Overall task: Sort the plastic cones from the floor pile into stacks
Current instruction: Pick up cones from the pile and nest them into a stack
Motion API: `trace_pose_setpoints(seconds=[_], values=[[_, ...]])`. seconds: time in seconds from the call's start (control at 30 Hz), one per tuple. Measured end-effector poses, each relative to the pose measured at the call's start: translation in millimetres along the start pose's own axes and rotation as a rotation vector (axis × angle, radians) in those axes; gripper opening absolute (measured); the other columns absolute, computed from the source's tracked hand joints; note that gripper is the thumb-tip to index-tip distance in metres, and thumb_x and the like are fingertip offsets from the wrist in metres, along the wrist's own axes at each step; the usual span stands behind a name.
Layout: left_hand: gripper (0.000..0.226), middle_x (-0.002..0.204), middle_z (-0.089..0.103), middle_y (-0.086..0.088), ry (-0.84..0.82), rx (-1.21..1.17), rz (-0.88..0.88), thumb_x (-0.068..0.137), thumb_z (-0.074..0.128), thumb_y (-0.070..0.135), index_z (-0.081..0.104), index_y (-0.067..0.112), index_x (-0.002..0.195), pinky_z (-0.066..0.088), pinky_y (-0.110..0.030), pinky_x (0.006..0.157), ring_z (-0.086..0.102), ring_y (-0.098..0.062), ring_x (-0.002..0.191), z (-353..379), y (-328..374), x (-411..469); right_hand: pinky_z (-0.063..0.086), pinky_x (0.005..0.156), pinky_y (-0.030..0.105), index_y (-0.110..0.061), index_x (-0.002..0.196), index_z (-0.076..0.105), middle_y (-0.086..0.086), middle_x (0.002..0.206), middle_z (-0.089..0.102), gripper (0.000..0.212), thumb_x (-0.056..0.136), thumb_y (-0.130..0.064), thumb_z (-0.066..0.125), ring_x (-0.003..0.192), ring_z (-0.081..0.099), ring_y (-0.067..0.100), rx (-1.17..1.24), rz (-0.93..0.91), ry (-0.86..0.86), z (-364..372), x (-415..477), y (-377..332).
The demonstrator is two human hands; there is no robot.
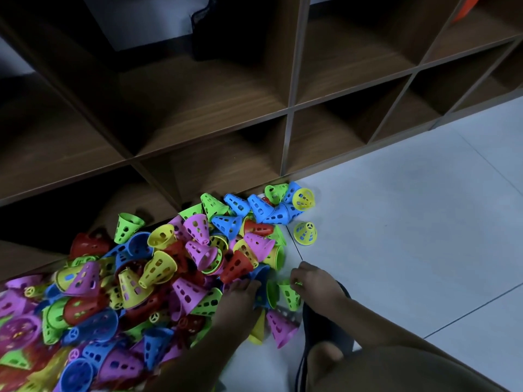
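Note:
A big pile of perforated plastic cones (158, 281) in red, blue, green, yellow and purple covers the floor at the lower left, spreading up to the shelf's foot. My right hand (314, 281) grips the rim of a green cone (291, 297) at the pile's right edge. My left hand (240, 298) rests palm-down on the pile just left of it, fingers over a blue cone (261, 274); whether it grips it I cannot tell. A lone yellow cone (305, 233) lies apart on the tiles. A purple cone (280, 328) lies below my hands.
A dark wooden cubby shelf (288, 117) runs across the back, its bottom compartments at floor level. Pale floor tiles (410, 236) stretch to the right. My foot in a dark sandal (325, 340) sits beside the pile at the bottom.

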State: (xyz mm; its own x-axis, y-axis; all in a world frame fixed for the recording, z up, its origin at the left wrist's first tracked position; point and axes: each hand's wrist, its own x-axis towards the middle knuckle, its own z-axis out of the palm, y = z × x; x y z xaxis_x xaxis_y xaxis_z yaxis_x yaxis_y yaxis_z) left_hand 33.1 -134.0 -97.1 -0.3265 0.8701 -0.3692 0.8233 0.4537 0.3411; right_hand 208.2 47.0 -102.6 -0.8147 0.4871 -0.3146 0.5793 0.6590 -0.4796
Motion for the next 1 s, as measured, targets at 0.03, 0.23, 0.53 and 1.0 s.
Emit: trace_pose_setpoints(seconds=[0.03, 0.23, 0.53, 1.0], values=[[0.061, 0.139, 0.061, 0.007, -0.013, 0.032, 0.008, 0.089, 0.066, 0.044, 0.053, 0.030, 0.148, 0.044, -0.037, 0.110, 0.051, -0.022, 0.133, 2, 0, 2, 0.047, 0.069, 0.033, -0.025, 0.100, 0.068, -0.004, 0.102, 0.058, 0.007, 0.097, -0.030, 0.063, 0.087, 0.065, 0.022, 0.016, 0.014, 0.012, -1, -3, 3], [0.071, 0.144, 0.060, 0.008, -0.072, 0.160, -0.009, 0.091, 0.062, 0.057, 0.044, 0.033, 0.155, 0.035, -0.041, 0.116, 0.045, -0.023, 0.138, 12, 4, 6, 0.053, 0.072, 0.038, -0.029, 0.088, 0.066, -0.009, 0.084, 0.058, 0.008, 0.093, -0.023, 0.069, 0.075, 0.060, 0.011, 0.196, 0.132, 0.134, -17, -13, 16], [0.066, 0.126, 0.067, 0.004, 0.009, 0.006, -0.066, 0.082, 0.070, 0.063, 0.053, 0.027, 0.134, 0.041, -0.039, 0.104, 0.053, -0.024, 0.125, -1, 18, 15, 0.054, 0.070, 0.028, -0.022, 0.084, 0.072, -0.006, 0.077, 0.075, 0.015, 0.095, -0.012, 0.068, 0.070, 0.067, 0.009, 0.673, 0.375, 0.322, -80, -2, 20], [0.046, 0.093, 0.062, 0.015, 0.213, -0.223, 0.046, 0.080, 0.069, 0.062, 0.055, 0.035, 0.114, 0.054, -0.034, 0.070, 0.060, -0.010, 0.079, -86, 24, 38, 0.058, 0.067, 0.035, -0.008, 0.094, 0.074, 0.014, 0.083, 0.076, 0.008, 0.086, -0.007, 0.075, 0.071, 0.070, 0.024, 1.046, 0.753, 0.408, -73, 54, 44]])
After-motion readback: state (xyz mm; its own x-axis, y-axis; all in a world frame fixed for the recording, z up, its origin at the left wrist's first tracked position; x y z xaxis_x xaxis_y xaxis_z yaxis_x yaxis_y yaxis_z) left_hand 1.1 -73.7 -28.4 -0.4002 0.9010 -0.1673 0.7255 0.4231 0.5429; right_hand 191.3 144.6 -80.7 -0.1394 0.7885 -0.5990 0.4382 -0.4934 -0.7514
